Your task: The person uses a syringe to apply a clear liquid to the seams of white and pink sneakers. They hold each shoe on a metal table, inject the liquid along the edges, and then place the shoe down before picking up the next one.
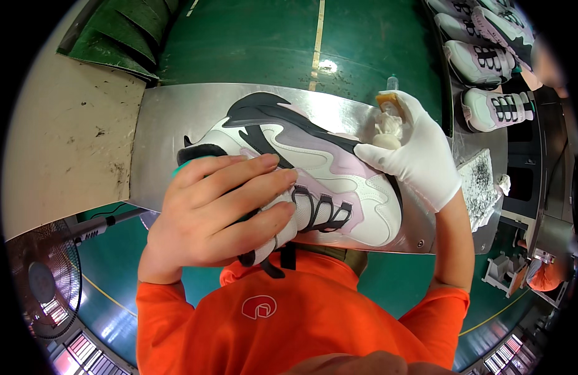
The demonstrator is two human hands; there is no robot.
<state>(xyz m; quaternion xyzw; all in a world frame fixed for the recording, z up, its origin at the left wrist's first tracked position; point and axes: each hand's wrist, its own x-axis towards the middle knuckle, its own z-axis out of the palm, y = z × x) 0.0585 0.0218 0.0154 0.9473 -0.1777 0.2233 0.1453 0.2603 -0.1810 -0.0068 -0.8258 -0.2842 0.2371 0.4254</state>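
Worktop (pixel 159 134) shiny metal | grn flr (pixel 394 275), fan (pixel 42 281) L | L hand (pixel 204 209) bent over shoe (pixel 304 153), R hand (pixel 423 153) half-curled | holds unclear

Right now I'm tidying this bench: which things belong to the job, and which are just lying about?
Apparently in use:
shoe, under left hand
white wad, in gloved right hand

Seemingly lying about:
stained cloth
other shoes
fan

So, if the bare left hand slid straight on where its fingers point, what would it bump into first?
The left hand would likely meet the shoe its fingers lie over: the lilac trim just beside the black laces. How closely the fingertips sit to it is hard to tell.
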